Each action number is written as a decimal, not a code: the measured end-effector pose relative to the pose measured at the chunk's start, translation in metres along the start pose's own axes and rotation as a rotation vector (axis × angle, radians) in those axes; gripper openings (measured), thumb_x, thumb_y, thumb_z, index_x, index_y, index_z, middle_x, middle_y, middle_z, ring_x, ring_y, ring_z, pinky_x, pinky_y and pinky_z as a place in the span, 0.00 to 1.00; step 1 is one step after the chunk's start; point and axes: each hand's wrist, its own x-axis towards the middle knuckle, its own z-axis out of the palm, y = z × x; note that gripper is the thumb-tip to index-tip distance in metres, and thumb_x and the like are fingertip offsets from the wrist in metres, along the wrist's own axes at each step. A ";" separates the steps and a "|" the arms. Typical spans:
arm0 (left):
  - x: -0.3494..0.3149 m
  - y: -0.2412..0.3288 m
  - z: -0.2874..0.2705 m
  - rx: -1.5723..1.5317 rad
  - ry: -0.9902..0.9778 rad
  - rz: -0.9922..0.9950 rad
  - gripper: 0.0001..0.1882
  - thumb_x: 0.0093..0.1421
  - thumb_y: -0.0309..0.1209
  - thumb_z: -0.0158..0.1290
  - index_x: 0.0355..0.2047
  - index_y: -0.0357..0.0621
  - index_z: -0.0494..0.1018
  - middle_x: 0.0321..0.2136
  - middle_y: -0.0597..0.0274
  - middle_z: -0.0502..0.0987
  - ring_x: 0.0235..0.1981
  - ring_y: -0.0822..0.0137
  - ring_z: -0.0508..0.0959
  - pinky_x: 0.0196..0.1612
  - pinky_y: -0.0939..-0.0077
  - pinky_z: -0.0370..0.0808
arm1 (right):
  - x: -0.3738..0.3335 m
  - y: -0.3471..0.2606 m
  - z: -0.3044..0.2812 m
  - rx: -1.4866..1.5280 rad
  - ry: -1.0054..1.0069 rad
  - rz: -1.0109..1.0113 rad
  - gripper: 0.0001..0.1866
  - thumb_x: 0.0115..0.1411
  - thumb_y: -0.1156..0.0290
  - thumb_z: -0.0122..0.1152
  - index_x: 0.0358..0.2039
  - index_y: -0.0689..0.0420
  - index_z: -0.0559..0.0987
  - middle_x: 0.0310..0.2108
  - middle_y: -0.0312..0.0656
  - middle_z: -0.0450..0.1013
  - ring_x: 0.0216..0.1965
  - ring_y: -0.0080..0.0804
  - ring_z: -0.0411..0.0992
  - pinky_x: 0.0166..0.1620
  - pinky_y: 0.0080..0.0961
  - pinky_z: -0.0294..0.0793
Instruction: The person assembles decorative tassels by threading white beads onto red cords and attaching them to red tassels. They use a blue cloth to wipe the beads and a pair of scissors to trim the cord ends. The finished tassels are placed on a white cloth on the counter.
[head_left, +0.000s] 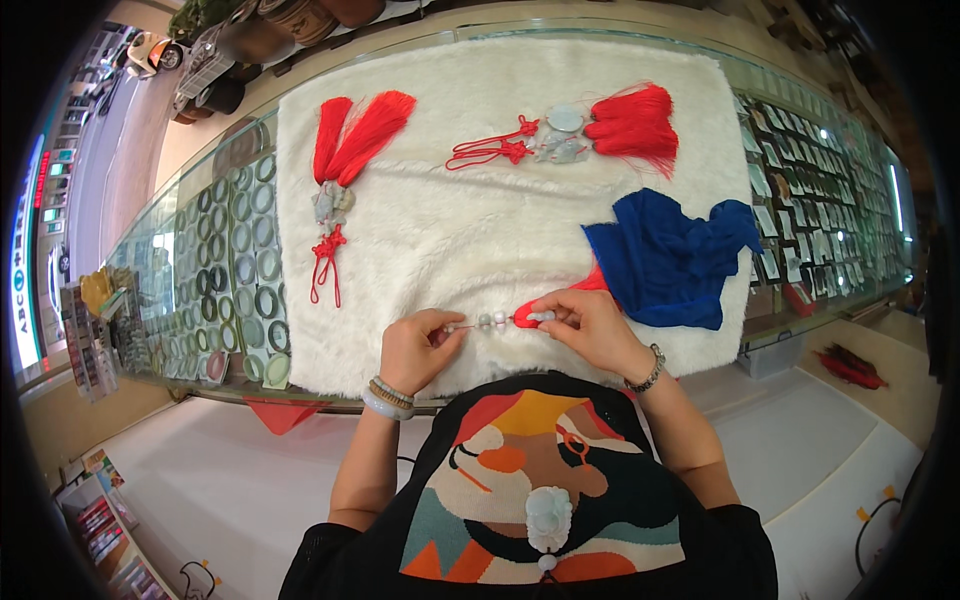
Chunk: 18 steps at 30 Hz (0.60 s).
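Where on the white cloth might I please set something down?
The white cloth is bare between the left tassels, upper tassels, blue cloth and beads, and also left of the left hand. It is crowded from the beads through the right hand to the blue cloth.

Over my remote feed I see: plush, matt white faux-fur cloth (pixel 450 225); matt blue fabric (pixel 665 265); red tassels (pixel 640 125) of silky thread; smooth, glossy, stone-like beads (pixel 486 320); a display counter (pixel 180 203) of clear, reflective glass; a shiny metal link bracelet (pixel 652 372).

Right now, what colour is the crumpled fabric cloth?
The crumpled cloth is deep blue, clearest in head view.
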 end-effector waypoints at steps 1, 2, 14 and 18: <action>0.000 0.000 -0.001 0.001 -0.005 -0.004 0.08 0.54 0.32 0.62 0.34 0.45 0.84 0.21 0.61 0.78 0.19 0.67 0.76 0.24 0.73 0.72 | 0.005 -0.001 0.000 0.021 -0.004 -0.053 0.10 0.57 0.79 0.64 0.40 0.62 0.82 0.28 0.43 0.74 0.26 0.28 0.72 0.32 0.24 0.71; -0.001 0.000 -0.001 0.012 -0.013 -0.020 0.07 0.54 0.31 0.62 0.34 0.45 0.84 0.21 0.61 0.78 0.19 0.67 0.76 0.24 0.73 0.72 | 0.012 -0.001 0.001 0.034 -0.008 -0.096 0.09 0.57 0.79 0.64 0.39 0.62 0.82 0.29 0.44 0.74 0.27 0.29 0.72 0.33 0.25 0.72; -0.005 0.000 0.001 -0.007 0.064 -0.032 0.06 0.52 0.30 0.62 0.31 0.44 0.83 0.21 0.59 0.79 0.19 0.67 0.78 0.25 0.75 0.75 | 0.074 -0.003 0.049 -0.261 -0.154 -0.399 0.10 0.55 0.76 0.64 0.38 0.61 0.82 0.36 0.47 0.77 0.42 0.48 0.75 0.45 0.39 0.75; -0.005 -0.002 0.003 -0.023 0.105 0.015 0.06 0.52 0.30 0.62 0.29 0.43 0.82 0.19 0.59 0.79 0.18 0.67 0.78 0.25 0.75 0.75 | 0.079 -0.004 0.054 -0.297 -0.169 -0.399 0.09 0.54 0.75 0.65 0.36 0.61 0.82 0.36 0.47 0.78 0.43 0.48 0.76 0.46 0.39 0.75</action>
